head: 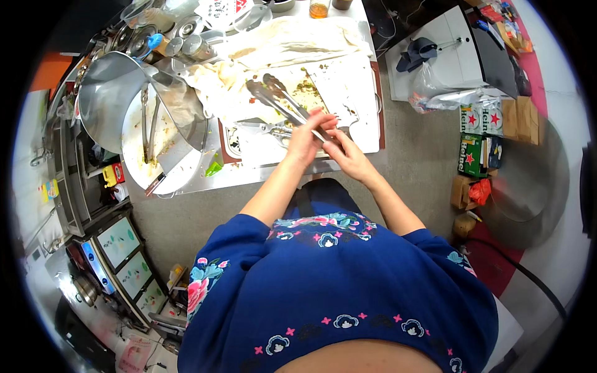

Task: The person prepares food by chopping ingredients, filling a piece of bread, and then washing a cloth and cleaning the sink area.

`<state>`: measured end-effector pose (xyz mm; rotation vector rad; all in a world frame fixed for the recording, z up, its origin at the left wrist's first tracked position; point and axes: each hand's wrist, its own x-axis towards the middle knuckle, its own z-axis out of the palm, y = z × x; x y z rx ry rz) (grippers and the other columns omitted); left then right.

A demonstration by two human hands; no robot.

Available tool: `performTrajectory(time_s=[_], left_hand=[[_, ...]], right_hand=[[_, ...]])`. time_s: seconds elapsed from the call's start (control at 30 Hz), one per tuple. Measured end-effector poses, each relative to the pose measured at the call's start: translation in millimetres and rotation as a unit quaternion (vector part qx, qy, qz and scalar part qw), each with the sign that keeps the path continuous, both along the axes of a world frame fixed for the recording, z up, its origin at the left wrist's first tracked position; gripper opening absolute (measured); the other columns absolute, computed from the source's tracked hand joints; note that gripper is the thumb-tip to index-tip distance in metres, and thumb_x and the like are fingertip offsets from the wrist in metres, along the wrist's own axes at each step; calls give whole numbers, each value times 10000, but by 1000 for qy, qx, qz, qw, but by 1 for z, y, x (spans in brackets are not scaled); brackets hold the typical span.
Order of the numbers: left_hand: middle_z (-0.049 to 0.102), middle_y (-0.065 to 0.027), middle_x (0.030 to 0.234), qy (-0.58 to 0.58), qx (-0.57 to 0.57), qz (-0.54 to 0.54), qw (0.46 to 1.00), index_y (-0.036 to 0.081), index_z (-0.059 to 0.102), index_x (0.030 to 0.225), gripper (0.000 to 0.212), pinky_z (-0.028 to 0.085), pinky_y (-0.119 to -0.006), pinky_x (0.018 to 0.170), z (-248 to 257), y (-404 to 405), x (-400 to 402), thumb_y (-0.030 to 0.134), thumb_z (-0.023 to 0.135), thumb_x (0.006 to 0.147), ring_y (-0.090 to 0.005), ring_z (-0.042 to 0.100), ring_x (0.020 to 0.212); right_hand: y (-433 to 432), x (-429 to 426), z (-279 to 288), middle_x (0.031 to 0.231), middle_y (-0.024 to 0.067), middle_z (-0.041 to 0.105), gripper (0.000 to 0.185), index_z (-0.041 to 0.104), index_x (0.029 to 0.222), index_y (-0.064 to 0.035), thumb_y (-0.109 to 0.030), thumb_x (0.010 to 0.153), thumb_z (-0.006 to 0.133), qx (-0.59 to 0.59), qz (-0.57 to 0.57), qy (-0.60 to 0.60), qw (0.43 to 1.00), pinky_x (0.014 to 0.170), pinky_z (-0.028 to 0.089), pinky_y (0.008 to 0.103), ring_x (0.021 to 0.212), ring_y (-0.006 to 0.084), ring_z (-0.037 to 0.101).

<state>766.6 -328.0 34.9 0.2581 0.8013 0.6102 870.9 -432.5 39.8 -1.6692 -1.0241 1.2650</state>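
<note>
A pair of metal tongs (280, 105) is in both of my hands, with the dark scalloped tips pointing away from me over a white cutting board (256, 156). My left hand (305, 137) is around the middle of the arms. Closer to me, my right hand (350, 156) grips the handle end. Green and brown food scraps (305, 86) are scattered on the board under the tips. To the right lies a cleaver (333, 88), its handle near my right fingers. Kitchen scissors (275, 130) rest left of my left hand, their handles partly hidden by it.
At left, a curved sheet-metal guard (114, 100) stands around a round white chopping board (184, 175) bearing second tongs (148, 126) and another cleaver (177, 156). Crumpled white cloth (298, 39) lies behind. Shaker jars (196, 46) stand at back left. A green pepper piece (213, 169) lies near the edge.
</note>
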Motion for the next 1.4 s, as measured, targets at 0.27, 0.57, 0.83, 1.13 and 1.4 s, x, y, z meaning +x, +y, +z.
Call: performTrajectory(time_s=[0.27, 0.57, 0.83, 1.13, 1.4], left_hand=[[550, -37, 709, 246, 180, -42, 951, -33, 549, 1023, 247, 477, -252, 520, -5, 16, -98, 106, 629, 834, -107, 538, 552], [567, -62, 749, 324, 177, 5, 929, -10, 552, 952, 216, 497, -260, 526, -26, 7, -136, 128, 649, 817, -106, 542, 561], [568, -38, 710, 307, 196, 3, 931, -1, 557, 933, 206, 483, -256, 514, -32, 16, -105, 119, 668, 809, -99, 531, 541], [559, -44, 696, 338, 156, 55, 927, -5, 536, 944, 209, 475, -252, 493, -47, 17, -106, 96, 657, 806, -101, 523, 521], [558, -57, 731, 461, 175, 123, 861, 39, 483, 862, 302, 459, -289, 503, -69, -13, -83, 120, 743, 732, -146, 539, 548]], right_hand=[[-15, 25, -51, 935, 219, 539, 409, 464, 1021, 55, -172, 759, 682, -37, 18, -428, 903, 816, 436, 444, 908, 375, 527], [-9, 55, 8, 883, 222, 628, 344, 526, 935, 14, -317, 841, 548, -152, -60, -375, 913, 755, 470, 470, 855, 385, 621], [16, 73, -20, 813, 200, 634, 321, 536, 858, -24, -345, 883, 534, -52, -50, -432, 899, 660, 482, 464, 738, 400, 615], [26, 42, -5, 782, 174, 611, 250, 502, 860, -45, -288, 868, 560, 4, 145, -419, 896, 638, 491, 455, 690, 371, 606], [127, 70, -11, 792, 179, 633, 260, 536, 869, -52, -311, 872, 546, 39, 182, -457, 870, 652, 491, 448, 731, 370, 617]])
